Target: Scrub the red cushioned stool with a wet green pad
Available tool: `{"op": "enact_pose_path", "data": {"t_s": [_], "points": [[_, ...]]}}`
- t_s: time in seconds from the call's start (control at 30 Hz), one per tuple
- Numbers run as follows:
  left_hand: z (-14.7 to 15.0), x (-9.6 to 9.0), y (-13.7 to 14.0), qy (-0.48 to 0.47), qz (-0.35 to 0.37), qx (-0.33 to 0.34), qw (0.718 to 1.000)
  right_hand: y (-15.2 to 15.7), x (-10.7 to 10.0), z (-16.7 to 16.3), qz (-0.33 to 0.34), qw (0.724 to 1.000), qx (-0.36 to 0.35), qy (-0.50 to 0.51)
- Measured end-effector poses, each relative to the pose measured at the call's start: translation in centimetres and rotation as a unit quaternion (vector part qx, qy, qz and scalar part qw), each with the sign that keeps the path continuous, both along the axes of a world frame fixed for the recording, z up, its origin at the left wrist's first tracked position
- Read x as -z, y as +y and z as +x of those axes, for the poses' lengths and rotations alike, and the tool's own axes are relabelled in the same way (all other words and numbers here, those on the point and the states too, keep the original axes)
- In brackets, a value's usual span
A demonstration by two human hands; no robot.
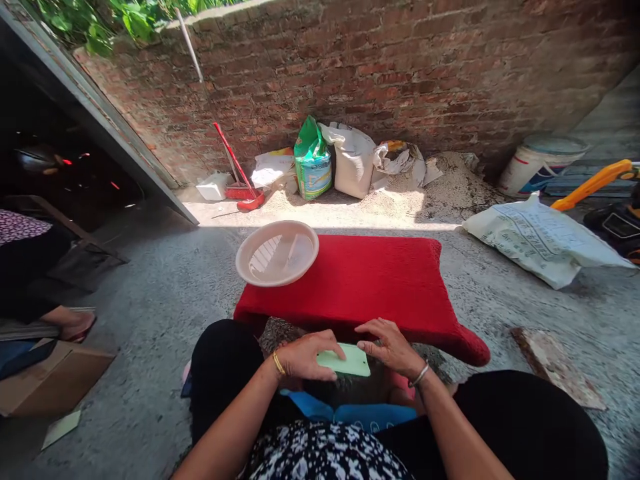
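A flat, pale green rectangular piece (353, 361) with small dark holes near its right end is held over my lap. My left hand (311, 357) grips its left end, with a finger on top and the thumb at the lower edge. By its upper right corner is my right hand (391, 347), fingers apart and thumb stretched toward the edge; whether the thumb touches cannot be made out. Just beyond both hands stands a low bench covered in red cloth (375, 273). On the bench's left end rests a wide pale basin (277, 277), its inside shiny with reflections.
Bags (353, 163) and a red dustpan (250, 202) stand along the brick wall (350, 67). A white sack (535, 237) lies at right, near a bucket (540, 163). On the left are a cardboard box (60, 380) and another person's foot (75, 320).
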State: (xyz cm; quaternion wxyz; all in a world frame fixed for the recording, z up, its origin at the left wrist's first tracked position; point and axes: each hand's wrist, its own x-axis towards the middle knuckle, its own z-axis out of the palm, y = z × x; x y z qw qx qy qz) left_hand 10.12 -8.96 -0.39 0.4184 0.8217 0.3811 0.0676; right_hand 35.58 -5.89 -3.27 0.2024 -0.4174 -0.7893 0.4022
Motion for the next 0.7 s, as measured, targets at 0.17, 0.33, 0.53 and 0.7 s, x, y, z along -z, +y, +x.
{"op": "enact_pose_path", "data": {"t_s": [0.17,0.33,0.53,0.7], "points": [[-1.0,-0.9,2.1,-0.033,-0.022,0.053,0.998,-1.8,-0.7,-0.9,-0.151,0.982,-0.097,0.064],[-0.7,0.2,3.1,-0.043,-0.043,0.079,0.995,-2.0,0.0,-2.4,-0.164,0.98,-0.096,0.055],[-1.3,0.3,4.2,-0.083,-0.05,0.077,0.992,-2.2,0.3,-3.3,-0.158,0.985,-0.042,0.061],[-3.6,1.6,5.4,-0.122,0.13,-0.172,0.969,-1.2,0.0,-2.4,-0.094,0.991,0.082,0.053]]}}
